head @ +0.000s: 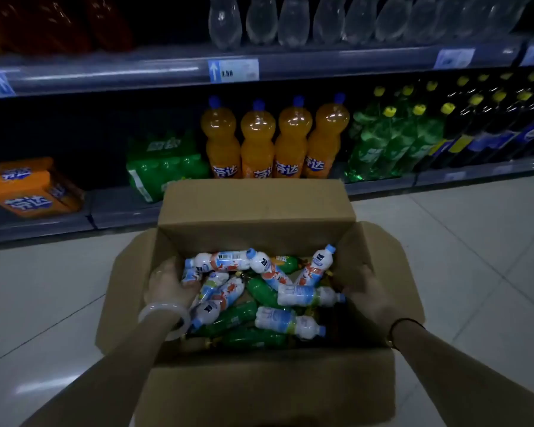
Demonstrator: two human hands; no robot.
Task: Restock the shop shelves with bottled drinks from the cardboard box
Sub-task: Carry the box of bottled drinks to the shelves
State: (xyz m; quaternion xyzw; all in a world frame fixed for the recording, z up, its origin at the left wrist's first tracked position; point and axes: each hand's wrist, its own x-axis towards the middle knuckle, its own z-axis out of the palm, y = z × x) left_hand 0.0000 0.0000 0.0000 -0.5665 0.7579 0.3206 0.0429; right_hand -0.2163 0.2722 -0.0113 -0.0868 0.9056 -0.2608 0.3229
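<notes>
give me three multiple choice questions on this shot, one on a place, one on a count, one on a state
1. Where do the orange bottles stand relative to the box?
A. on the shelf behind it
B. inside it
C. on the floor to its right

2. How many orange bottles stand there?
A. two
B. four
C. six

3. How do the small bottles in the box lie?
A. upright in rows
B. shrink-wrapped in one pack
C. loose, in a jumble

Answers:
1 A, they stand on the shelf just past the box's far flap.
2 B, four stand side by side.
3 C, white and green ones lie across each other at all angles.
</notes>
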